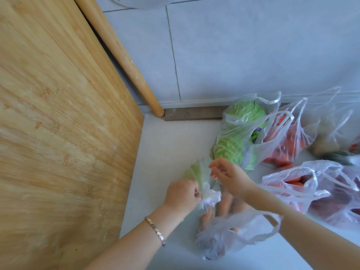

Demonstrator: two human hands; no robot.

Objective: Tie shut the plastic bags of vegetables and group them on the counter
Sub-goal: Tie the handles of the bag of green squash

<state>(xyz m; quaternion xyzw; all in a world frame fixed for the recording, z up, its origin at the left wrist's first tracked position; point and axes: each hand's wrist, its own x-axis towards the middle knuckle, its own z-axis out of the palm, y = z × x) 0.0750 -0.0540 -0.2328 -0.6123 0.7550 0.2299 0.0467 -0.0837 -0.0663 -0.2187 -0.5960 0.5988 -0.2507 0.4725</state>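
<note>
A small clear bag of pale green vegetables (196,172) lies on the white counter (171,141) in front of me. My left hand (183,193) pinches its bunched, twisted neck (209,194). My right hand (229,174) hovers just above the neck, fingers curled around a thin strip of the plastic. Under my right forearm lies a clear bag of carrots (228,228) with loose handles. Behind them stand a cabbage bag (241,133) and a bag of red-orange vegetables (282,141), both with open handles.
A large bamboo board (58,123) leans at the left, with a wooden rolling pin (120,55) behind it against the tiled wall (253,51). More bags of red produce (321,193) and a pale bag (329,131) crowd the right side.
</note>
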